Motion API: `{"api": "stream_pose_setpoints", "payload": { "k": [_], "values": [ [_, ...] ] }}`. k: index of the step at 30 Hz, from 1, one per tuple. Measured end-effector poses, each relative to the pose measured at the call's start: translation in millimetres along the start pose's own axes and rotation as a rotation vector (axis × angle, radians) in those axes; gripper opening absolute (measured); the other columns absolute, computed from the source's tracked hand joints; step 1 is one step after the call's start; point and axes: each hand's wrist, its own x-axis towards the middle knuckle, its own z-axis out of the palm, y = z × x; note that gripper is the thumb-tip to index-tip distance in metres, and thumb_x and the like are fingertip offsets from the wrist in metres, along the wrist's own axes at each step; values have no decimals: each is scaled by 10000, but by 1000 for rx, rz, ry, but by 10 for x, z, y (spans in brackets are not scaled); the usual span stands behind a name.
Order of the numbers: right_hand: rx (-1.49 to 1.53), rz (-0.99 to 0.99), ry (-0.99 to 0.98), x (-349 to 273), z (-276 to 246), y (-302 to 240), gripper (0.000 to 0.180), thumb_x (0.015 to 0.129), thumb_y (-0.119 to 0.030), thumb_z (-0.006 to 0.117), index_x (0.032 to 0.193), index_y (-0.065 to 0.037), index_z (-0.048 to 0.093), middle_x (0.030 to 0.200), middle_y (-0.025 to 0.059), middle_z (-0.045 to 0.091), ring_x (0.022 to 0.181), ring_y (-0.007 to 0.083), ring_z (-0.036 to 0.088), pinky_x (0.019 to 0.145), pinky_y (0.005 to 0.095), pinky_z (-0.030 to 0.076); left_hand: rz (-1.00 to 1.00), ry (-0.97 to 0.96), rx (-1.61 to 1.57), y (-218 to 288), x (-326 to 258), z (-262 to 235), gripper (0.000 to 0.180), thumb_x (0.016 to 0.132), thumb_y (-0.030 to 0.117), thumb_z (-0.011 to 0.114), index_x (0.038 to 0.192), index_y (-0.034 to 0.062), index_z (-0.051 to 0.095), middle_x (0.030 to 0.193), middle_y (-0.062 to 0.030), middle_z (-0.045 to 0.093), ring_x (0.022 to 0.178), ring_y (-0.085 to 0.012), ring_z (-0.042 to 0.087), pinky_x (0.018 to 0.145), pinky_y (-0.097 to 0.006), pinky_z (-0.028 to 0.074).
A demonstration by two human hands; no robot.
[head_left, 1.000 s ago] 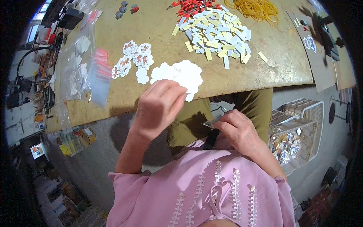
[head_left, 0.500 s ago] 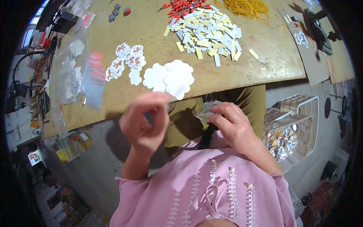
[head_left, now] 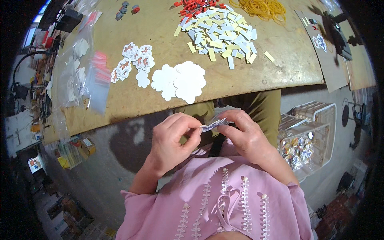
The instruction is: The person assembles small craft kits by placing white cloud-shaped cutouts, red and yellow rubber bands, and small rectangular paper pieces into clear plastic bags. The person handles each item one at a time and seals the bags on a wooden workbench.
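Over my lap, my left hand (head_left: pixel 176 138) pinches one end of a thin white cutout with blue-purple print (head_left: pixel 210 126). My right hand (head_left: pixel 245 132) is closed at the other end, thumb below and fingers above. A clear plastic bag (head_left: pixel 219 116) shows faintly by the right fingers; how far the cutout is inside it cannot be made out. Just beyond the hands, at the table's near edge, lie two overlapping stacks of white scalloped cutouts (head_left: pixel 189 82). Left of them is a pile of small cutouts with reddish-brown figures (head_left: pixel 140 62).
Small clear bags with red tops (head_left: pixel 100 78) lie on the left of the table (head_left: pixel 256 76). Toward the back are yellow and pale-blue strips (head_left: pixel 224 36), red-handled pieces (head_left: pixel 194 9) and yellow rubber bands (head_left: pixel 262 10). White plastic baskets (head_left: pixel 332 136) with packed pieces stand at right.
My left hand has come from beside the table edge, where it was blurred, down and right to my right hand. The printed cutout now shows between them; the right hand has barely moved.
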Motion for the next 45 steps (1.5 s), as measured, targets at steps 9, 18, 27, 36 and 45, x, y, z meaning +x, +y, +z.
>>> {"api": "stream_pose_setpoints", "payload": {
  "k": [9,18,27,36,45],
  "values": [
    [12,-45,-96,-12,34,-42,233,820,-66,687,1039,7,659,1168,167,610,1140,346,631,902,400,575,198,-219,226,144,191,-172,160,751,-49,759,846,38,664,806,-99,668,688,-250,657,607,-361,518],
    [30,-8,-41,-66,80,14,235,812,-50,703,1029,31,660,1159,168,618,1113,352,638,877,394,577,170,-109,128,2,100,101,87,818,56,775,870,49,705,813,-90,649,728,-297,635,648,-395,505],
    [76,29,-106,-75,103,-16,320,773,-11,673,1091,19,681,1158,186,630,1096,369,651,906,406,571,151,-308,277,-146,42,190,79,868,131,730,926,80,745,830,-99,725,767,-292,713,706,-407,552],
    [24,6,-71,-68,93,-5,302,739,24,688,1041,12,688,1134,176,655,1064,357,677,873,412,588,197,-72,223,-248,-4,-24,267,838,79,766,1098,130,735,793,-81,717,742,-272,718,704,-407,573],
    [11,18,-29,-79,103,29,278,761,51,687,1034,3,679,1098,168,654,1011,357,686,824,413,596,96,318,577,-861,325,-777,373,810,64,841,1163,27,724,1043,-109,679,940,-286,674,825,-375,542]
  ]
}}
